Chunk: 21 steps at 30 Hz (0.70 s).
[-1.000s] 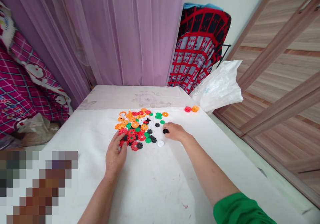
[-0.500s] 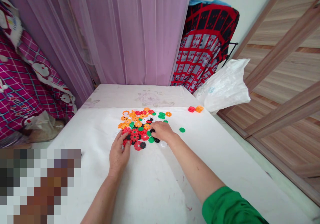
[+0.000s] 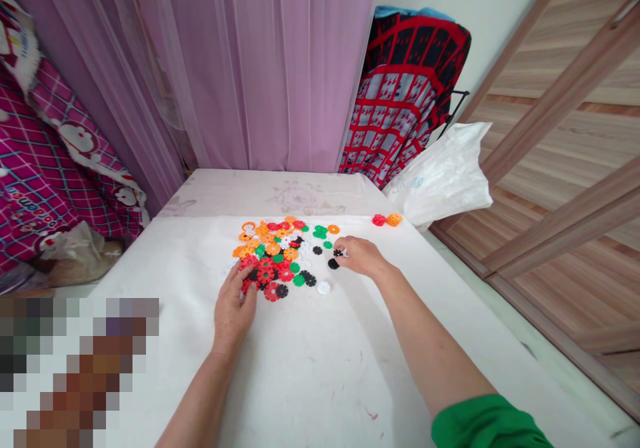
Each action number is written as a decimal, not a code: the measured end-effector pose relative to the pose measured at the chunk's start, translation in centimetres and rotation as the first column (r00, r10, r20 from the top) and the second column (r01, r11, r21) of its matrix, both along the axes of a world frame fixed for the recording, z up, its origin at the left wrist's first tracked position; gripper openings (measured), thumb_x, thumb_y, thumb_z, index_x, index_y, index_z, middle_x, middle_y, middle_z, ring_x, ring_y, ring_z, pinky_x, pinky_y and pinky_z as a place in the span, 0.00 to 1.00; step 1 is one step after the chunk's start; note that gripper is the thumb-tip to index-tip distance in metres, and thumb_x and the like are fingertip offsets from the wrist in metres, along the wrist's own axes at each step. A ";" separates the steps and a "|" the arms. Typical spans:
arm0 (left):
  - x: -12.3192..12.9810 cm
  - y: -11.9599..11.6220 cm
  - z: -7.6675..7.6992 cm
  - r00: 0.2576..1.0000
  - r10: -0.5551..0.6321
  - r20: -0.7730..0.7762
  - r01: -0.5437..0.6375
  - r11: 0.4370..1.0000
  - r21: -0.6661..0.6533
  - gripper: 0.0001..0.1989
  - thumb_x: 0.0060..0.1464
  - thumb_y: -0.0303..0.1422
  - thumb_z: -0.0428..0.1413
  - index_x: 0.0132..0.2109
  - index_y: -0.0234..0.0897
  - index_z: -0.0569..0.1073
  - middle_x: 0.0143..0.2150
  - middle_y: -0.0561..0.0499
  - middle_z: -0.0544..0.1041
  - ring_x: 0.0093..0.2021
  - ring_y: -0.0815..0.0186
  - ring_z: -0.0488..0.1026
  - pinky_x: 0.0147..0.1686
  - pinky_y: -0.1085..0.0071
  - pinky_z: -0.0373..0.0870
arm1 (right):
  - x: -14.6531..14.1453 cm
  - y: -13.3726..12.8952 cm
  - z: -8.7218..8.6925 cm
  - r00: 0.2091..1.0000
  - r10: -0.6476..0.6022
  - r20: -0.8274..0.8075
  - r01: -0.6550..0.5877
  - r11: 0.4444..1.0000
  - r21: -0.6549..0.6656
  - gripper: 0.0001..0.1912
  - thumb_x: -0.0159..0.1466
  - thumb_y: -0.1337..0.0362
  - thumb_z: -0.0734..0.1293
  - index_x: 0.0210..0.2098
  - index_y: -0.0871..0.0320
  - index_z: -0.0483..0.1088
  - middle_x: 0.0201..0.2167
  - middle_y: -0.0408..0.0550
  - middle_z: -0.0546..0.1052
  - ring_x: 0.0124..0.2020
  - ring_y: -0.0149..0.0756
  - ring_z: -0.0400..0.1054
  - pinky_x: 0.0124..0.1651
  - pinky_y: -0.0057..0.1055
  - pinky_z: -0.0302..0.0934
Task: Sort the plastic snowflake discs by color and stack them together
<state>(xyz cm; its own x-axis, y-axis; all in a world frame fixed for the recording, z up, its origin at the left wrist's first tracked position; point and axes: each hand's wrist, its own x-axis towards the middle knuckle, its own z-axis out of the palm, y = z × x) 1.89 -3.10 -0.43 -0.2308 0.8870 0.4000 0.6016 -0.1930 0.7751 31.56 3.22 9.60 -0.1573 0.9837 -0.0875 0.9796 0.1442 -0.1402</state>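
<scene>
A heap of flower-shaped plastic discs in red, orange, green, black and white lies on the white tabletop. My left hand rests against its near left edge, fingers apart over the red discs. To the right of the heap, my right hand has its fingers pressed together at a black disc. Another black disc lies just below those fingertips. A white disc sits apart, nearer to me.
Red and orange ball-like pieces sit at the table's back right. Beyond them stands a white plastic bag. A purple curtain hangs behind the table; wooden doors are on the right.
My right hand has moved right, away from the heap, and black discs now lie right of the heap. The green disc that lay alone on the right is no longer visible. My left hand stays at the heap.
</scene>
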 end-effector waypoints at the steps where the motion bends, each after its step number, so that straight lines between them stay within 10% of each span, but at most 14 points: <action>1: 0.0 0.0 0.0 1.000 -0.001 0.003 0.001 1.000 -0.002 0.19 0.57 0.36 0.51 0.55 0.44 0.74 0.64 0.46 0.68 0.64 0.56 0.64 0.64 0.55 0.60 | 0.0 -0.2 -0.3 1.000 0.007 0.004 -0.007 1.000 -0.008 0.16 0.59 0.64 0.65 0.48 0.52 0.73 0.48 0.44 0.77 0.47 0.38 0.71 0.44 0.29 0.59; 21: 0.0 0.0 -0.1 1.000 0.002 -0.015 -0.002 1.000 0.019 0.19 0.58 0.36 0.50 0.55 0.43 0.74 0.64 0.47 0.68 0.64 0.59 0.65 0.64 0.58 0.60 | -2.8 2.4 -1.6 0.996 0.059 0.069 -0.060 0.998 0.012 0.15 0.62 0.65 0.63 0.47 0.51 0.74 0.50 0.45 0.76 0.51 0.38 0.70 0.48 0.29 0.60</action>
<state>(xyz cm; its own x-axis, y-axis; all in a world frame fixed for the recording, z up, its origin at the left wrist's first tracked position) 1.91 -3.12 -0.55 -0.2265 0.8786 0.4205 0.6139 -0.2064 0.7619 28.78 5.66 8.02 -0.2093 0.9740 -0.0868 0.9765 0.2036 -0.0706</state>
